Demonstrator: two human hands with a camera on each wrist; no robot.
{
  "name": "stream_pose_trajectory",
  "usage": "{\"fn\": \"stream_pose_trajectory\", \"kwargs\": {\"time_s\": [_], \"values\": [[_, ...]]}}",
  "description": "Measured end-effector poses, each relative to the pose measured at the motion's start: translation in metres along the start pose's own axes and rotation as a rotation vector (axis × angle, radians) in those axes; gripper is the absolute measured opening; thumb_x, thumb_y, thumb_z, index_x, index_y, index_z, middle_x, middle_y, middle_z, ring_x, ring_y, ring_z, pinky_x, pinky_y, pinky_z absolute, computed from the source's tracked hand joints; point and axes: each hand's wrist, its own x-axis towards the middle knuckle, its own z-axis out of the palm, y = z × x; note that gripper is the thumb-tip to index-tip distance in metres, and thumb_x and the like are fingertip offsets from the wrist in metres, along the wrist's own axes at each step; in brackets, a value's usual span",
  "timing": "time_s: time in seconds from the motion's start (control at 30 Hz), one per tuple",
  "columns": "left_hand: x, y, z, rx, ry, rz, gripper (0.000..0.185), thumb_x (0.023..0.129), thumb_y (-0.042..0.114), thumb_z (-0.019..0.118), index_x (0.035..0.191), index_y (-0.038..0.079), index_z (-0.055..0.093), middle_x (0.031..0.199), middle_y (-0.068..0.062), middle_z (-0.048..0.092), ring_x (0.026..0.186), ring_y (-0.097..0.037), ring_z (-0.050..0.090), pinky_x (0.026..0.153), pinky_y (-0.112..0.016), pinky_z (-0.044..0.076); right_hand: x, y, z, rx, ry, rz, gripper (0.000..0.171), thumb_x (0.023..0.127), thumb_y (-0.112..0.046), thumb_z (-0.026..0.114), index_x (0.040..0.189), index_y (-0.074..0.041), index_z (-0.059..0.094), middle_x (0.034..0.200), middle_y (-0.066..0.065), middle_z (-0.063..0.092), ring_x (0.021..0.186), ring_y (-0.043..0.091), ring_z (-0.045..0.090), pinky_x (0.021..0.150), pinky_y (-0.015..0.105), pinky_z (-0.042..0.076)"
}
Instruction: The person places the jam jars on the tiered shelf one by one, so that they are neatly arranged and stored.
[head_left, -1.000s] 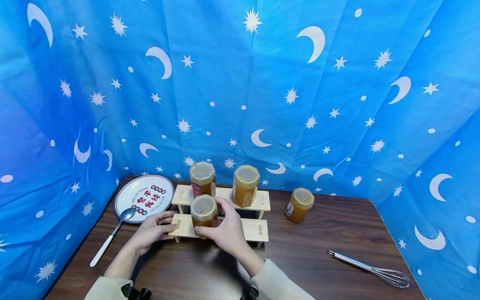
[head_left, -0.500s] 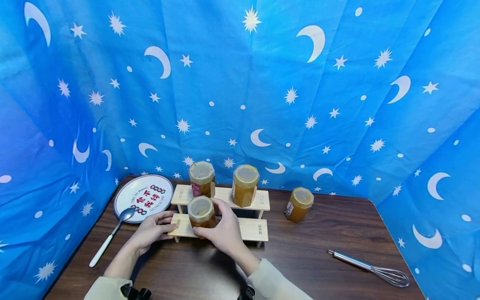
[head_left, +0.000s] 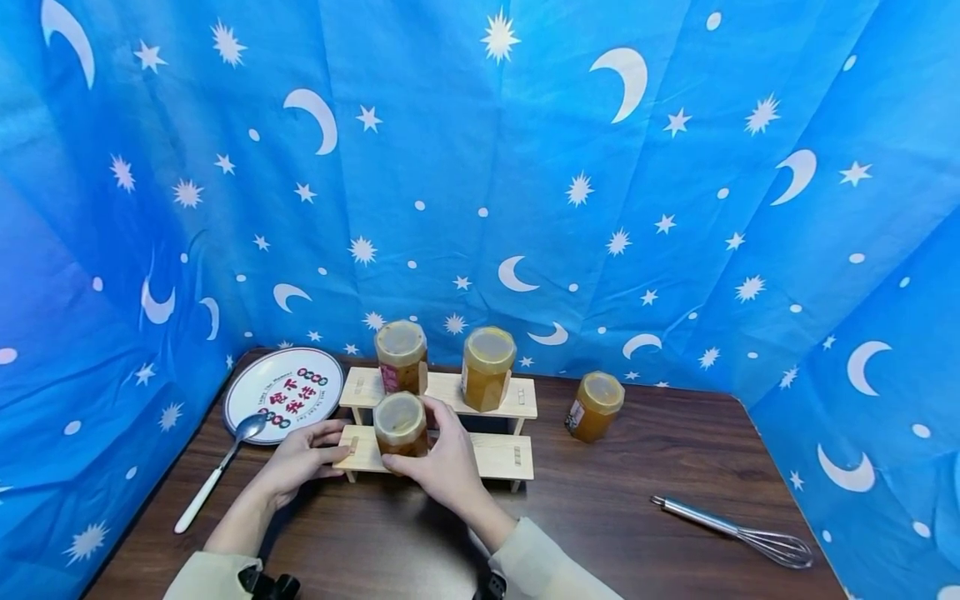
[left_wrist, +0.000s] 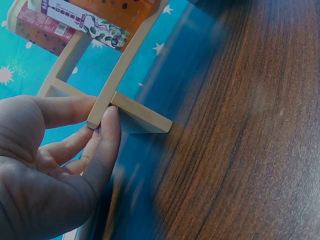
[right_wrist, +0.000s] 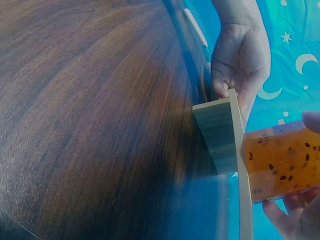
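Observation:
My right hand (head_left: 447, 467) grips a jar (head_left: 400, 427) of amber jelly on the lower board of a two-tier wooden rack (head_left: 495, 456). Seen from the right wrist, dark specks show in the jar (right_wrist: 280, 162), and its base meets the board. Thumb and fingers of my left hand (head_left: 298, 460) pinch the left end of that lower board, as the left wrist view shows close up. On the upper tier stand two similar jars, a left one with a pink label (head_left: 401, 358) and a yellower right one (head_left: 487, 371).
Another jar (head_left: 595, 408) stands on the table (head_left: 600, 517) right of the rack. A whisk (head_left: 735, 532) lies at the front right. Left of the rack is a plate (head_left: 255, 387) with red print, and a spoon (head_left: 217, 475) leans on its rim. Blue starry cloth (head_left: 465, 167) encloses the table.
The jar in my right hand has shifted slightly left along the lower board, then stayed about there. My left hand keeps its pinch on the board end. The head view has drifted a little.

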Motion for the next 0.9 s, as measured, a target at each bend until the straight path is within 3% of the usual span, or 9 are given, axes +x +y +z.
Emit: {"fn": "stream_pose_trajectory", "kwargs": {"time_s": [0.33, 0.9], "values": [[0.0, 0.0, 0.0, 0.002, 0.006, -0.011, 0.065, 0.097, 0.004, 0.069, 0.153, -0.007, 0.038, 0.145, -0.031, 0.048, 0.1, -0.022, 0.069, 0.083, -0.039, 0.064, -0.001, -0.003, -0.005, -0.001, -0.024, 0.017, 0.085, 0.073, -0.033, 0.097, 0.145, -0.024, 0.053, 0.133, -0.007, 0.059, 0.12, 0.013, 0.057, 0.099, 0.045, 0.056], [-0.002, 0.0, 0.001, -0.003, -0.009, 0.016, 0.065, 0.097, 0.002, 0.068, 0.153, -0.01, 0.037, 0.144, -0.033, 0.047, 0.099, -0.022, 0.068, 0.082, -0.038, 0.064, -0.008, 0.001, -0.022, 0.123, -0.032, 0.02, 0.1, 0.072, -0.026, 0.097, 0.155, -0.018, 0.042, 0.132, -0.003, 0.062, 0.123, 0.022, 0.06, 0.099, 0.05, 0.056]]}}
